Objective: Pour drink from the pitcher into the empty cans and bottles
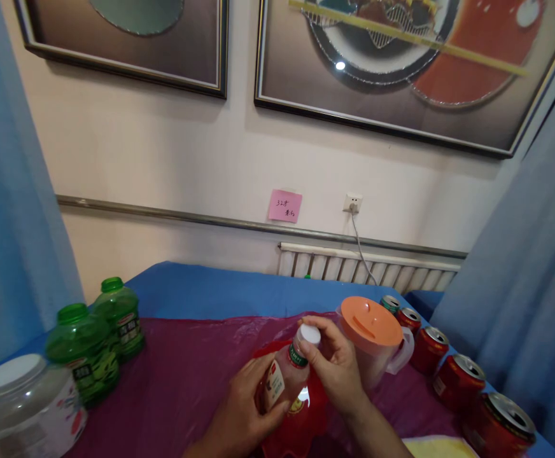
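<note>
My left hand [242,404] is wrapped round the body of a clear plastic bottle [298,375] with a green neck band and a paper label. The fingers of my right hand [337,366] close on the bottle's white cap [310,334], which sits on the neck. The bottle is tilted slightly, above a shiny red dish [318,407] on the purple sheet. Just right of my right hand stands a clear pitcher with an orange lid [370,321].
Two green bottles [81,350] and a white-lidded jar [29,413] stand at the left. Several cans [459,378] line the right edge. A yellow cloth or paper [437,446] lies at the front right. Behind the blue-covered table [201,292] is a radiator [335,264].
</note>
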`<state>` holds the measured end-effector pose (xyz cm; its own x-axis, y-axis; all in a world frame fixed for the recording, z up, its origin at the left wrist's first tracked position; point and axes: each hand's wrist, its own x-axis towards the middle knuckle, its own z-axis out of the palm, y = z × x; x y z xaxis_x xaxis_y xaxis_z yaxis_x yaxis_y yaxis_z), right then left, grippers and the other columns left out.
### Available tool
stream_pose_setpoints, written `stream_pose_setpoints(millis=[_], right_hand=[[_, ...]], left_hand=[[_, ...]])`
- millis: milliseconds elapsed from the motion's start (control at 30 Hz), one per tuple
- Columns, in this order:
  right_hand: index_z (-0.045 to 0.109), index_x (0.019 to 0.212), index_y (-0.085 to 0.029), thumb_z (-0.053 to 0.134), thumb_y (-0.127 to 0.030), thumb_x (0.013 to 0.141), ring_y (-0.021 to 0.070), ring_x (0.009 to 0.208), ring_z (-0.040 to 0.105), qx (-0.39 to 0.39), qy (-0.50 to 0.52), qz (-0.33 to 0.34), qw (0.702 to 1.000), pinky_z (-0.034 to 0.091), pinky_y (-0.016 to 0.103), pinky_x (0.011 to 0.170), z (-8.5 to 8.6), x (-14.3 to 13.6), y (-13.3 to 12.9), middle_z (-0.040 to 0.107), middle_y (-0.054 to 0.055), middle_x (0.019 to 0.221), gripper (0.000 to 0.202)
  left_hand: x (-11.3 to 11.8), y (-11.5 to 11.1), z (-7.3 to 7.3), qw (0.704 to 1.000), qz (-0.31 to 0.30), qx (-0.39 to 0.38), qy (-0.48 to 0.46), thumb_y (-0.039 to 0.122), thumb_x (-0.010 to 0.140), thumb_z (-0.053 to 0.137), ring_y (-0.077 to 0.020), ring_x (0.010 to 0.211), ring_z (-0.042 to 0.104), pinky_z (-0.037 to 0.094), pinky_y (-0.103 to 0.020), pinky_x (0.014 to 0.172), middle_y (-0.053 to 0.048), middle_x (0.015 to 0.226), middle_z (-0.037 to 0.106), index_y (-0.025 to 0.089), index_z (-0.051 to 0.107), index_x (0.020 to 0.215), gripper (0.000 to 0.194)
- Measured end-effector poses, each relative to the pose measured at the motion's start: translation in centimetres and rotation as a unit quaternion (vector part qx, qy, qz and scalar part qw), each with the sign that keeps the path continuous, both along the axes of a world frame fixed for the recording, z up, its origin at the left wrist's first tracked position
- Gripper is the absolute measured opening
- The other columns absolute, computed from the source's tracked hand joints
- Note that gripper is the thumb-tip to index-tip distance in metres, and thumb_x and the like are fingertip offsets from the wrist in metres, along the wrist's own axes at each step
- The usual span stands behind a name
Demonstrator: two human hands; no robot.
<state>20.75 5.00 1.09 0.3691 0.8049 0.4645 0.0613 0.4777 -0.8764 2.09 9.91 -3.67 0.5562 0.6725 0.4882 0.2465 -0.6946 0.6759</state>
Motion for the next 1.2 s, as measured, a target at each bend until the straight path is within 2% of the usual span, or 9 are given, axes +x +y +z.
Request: stream_pose_setpoints(millis=[233,333,467,633,733,867,967,1133,1200], right_hand=[[0.067,0.111,-0.022,0.082,-0.04,0.079,0.0179,0.088,0.062,0.015,0.01,-0.005,1.0,0.05,0.029,0.081,-0.8,-0.5,0.3,0.067,0.003,0.102,0.039],[0.065,0.126,-0.026,0.073,-0.048,0.088,0.0235,0.115,0.062,0.026,0.0,0.038,0.999,0.048,0.036,0.099,-0.5,-0.5,-0.4,0.066,0.006,0.125,0.044],[0.055,0.145,-0.028,0.05,-0.049,0.102,0.0255,0.142,0.045,0.044,0.004,0.106,0.993,0.031,0.044,0.119,-0.4,-0.4,-1.0,0.054,0.008,0.15,0.048],[0.063,0.129,-0.027,0.068,-0.044,0.093,0.0233,0.117,0.062,0.034,0.063,0.045,0.996,0.048,0.038,0.101,-1.9,-0.8,0.3,0.067,0.008,0.127,0.04],[0.06,0.127,-0.026,0.084,-0.046,0.078,0.0234,0.108,0.065,0.049,0.059,-0.004,0.997,0.051,0.036,0.094,-2.3,-1.0,0.9,0.067,0.006,0.118,0.058],[0.05,0.145,-0.027,0.061,-0.056,0.095,0.0284,0.133,0.053,0.088,0.069,0.04,0.993,0.042,0.047,0.11,-1.6,-1.3,0.2,0.054,0.012,0.147,0.059],[0.05,0.145,-0.027,0.049,-0.047,0.104,0.0255,0.133,0.053,0.078,0.078,0.041,0.993,0.042,0.046,0.109,-1.7,-1.4,0.1,0.059,0.012,0.142,0.046],[0.056,0.129,-0.026,0.079,-0.042,0.085,0.0223,0.111,0.064,0.06,0.082,-0.005,0.995,0.052,0.036,0.094,-3.0,-1.2,1.2,0.067,0.007,0.118,0.051],[0.054,0.134,-0.025,0.075,-0.047,0.087,0.0238,0.116,0.062,0.079,0.076,-0.004,0.994,0.05,0.039,0.099,-3.0,-1.3,1.1,0.066,0.009,0.122,0.056]], left_hand=[[0.2,-0.2,0.3,1.0,0.003,0.01,0.003,0.027,0.078,0.075,-0.0282,0.105,0.072,0.059,-0.039,0.093,-0.007,0.12,0.075,0.03,0.062,0.132,0.056],[0.2,-0.3,0.3,1.0,-0.002,0.007,-0.006,0.029,0.079,0.075,-0.0279,0.107,0.072,0.059,-0.038,0.093,-0.007,0.122,0.075,0.03,0.061,0.133,0.055],[0.1,-0.1,0.1,1.0,-0.001,0.016,-0.015,0.03,0.079,0.077,-0.027,0.112,0.071,0.058,-0.037,0.096,-0.005,0.127,0.073,0.031,0.059,0.135,0.058],[0.1,0.0,-0.1,1.0,0.005,0.028,-0.009,0.028,0.079,0.076,-0.0268,0.11,0.071,0.058,-0.037,0.095,-0.005,0.124,0.074,0.031,0.06,0.133,0.056],[0.2,-0.2,-0.1,1.0,0.0,0.021,-0.009,0.027,0.08,0.075,-0.0267,0.111,0.071,0.058,-0.037,0.096,-0.006,0.124,0.073,0.029,0.059,0.134,0.056],[0.1,-0.1,-0.1,1.0,0.0,0.02,-0.013,0.03,0.08,0.075,-0.0272,0.114,0.07,0.058,-0.037,0.097,-0.007,0.127,0.073,0.028,0.059,0.134,0.056],[0.1,0.0,-0.2,1.0,0.008,0.024,-0.013,0.031,0.08,0.076,-0.0277,0.114,0.07,0.058,-0.039,0.098,-0.007,0.127,0.072,0.029,0.059,0.134,0.056],[0.1,0.2,-0.5,1.0,-0.004,0.012,0.011,0.031,0.082,0.074,-0.0285,0.112,0.07,0.058,-0.041,0.096,-0.008,0.126,0.072,0.029,0.059,0.134,0.054],[0.1,0.3,-0.7,1.0,-0.003,0.011,0.01,0.034,0.083,0.074,-0.029,0.113,0.069,0.058,-0.041,0.097,-0.01,0.127,0.072,0.028,0.058,0.135,0.055]])
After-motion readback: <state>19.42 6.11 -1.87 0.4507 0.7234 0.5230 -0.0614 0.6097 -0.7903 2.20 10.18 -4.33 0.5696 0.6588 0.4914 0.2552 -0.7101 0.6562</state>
